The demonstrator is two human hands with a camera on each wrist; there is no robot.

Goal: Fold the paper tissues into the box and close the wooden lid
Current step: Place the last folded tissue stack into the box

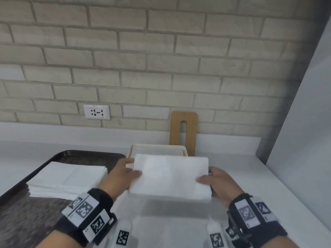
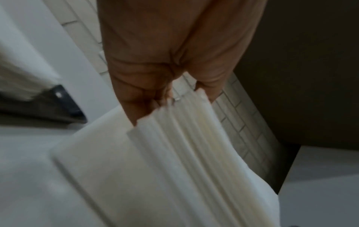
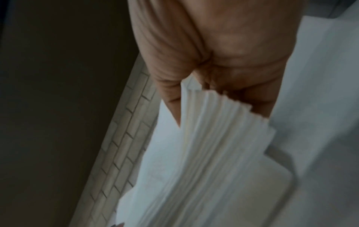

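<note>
White tissue stack point(image 1: 171, 176) pinched at its ends by left hand point(image 1: 121, 174) and right hand point(image 1: 219, 183).

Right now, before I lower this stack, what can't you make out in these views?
- Box interior: head view, hidden by the held tissue stack; fill level unknown.
- Left hand and right hand fingers beneath the stack: hidden in the head view.
- Wooden lid bottom edge: hidden behind the box.
- Socket label: too small.
- Wrist views: blurred; sheet count unreadable.

Both hands, left point(image 1: 123, 174) and right point(image 1: 217, 181), reach forward, thumbs pinching inward.
</note>
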